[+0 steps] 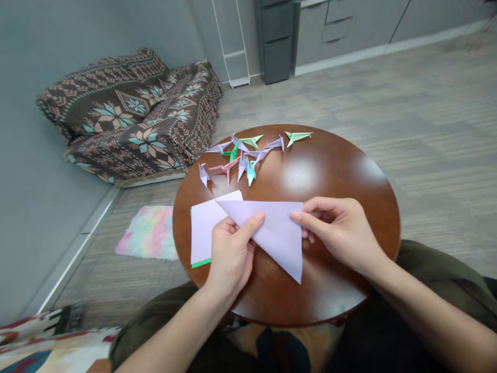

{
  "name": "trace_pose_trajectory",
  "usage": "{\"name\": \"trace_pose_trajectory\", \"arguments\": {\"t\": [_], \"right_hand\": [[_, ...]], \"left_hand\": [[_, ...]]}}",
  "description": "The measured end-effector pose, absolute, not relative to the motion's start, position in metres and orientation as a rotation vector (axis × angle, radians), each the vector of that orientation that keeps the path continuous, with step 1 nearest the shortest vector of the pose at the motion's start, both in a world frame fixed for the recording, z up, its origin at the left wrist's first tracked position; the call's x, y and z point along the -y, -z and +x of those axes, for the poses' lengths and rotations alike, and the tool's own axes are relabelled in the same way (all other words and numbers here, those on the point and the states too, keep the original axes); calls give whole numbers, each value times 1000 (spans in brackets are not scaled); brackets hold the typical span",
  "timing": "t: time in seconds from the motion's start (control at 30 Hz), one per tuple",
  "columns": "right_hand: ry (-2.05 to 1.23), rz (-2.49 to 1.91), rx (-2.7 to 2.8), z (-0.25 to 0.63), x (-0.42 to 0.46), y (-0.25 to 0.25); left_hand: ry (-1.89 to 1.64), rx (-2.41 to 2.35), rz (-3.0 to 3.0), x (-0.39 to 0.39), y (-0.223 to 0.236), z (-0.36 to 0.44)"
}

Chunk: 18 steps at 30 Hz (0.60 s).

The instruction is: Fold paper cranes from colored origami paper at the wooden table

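Folded paper birds complete on the bench's far side; lilac sheet, triangle stage only, pinched by left hand and right hand mid-bench; left paper stack unfolded.

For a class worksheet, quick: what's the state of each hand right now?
Left hand: closed, holding the paper triangle, thumb on top.
Right hand: closed, pinching the triangle near its upper right corner.
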State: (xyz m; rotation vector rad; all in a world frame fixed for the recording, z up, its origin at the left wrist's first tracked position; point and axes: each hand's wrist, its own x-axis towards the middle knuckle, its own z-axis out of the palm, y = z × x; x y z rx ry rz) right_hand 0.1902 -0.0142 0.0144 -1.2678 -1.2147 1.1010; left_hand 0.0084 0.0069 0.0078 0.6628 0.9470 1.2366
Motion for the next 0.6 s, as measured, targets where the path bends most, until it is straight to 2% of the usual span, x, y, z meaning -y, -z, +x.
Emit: {"name": "trace_pose_trajectory", "arguments": {"t": [0.6], "right_hand": [[-1230,-1244,1365,188,17,-6]], "left_hand": [[-1197,-983,690,-8,-11,7]]}}
